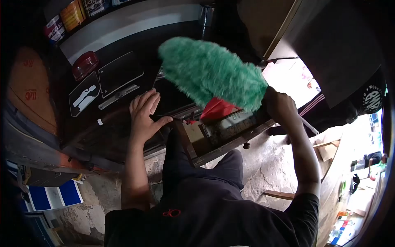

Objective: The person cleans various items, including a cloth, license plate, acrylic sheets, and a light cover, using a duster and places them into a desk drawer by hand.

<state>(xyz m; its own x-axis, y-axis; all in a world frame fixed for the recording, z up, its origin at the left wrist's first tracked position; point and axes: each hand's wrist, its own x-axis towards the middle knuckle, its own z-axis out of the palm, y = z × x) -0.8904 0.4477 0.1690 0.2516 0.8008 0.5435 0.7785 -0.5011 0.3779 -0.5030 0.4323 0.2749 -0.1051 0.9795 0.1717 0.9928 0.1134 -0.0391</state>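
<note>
My right hand is wrapped round the handle end of a fluffy green duster, which stretches leftward above an open wooden drawer. Inside the drawer lie a red cloth-like item and some flat things partly hidden by the duster. My left hand rests at the edge of the dark desk, left of the drawer, fingers spread and holding nothing. Beyond it on the desk are a dark flat panel, a metal strip and a black plate with a white shape.
A red bowl-like object sits at the desk's back left, below a shelf with cans. A metal container stands at the back. At the right is a person in a dark cap. A wooden piece is near the floor.
</note>
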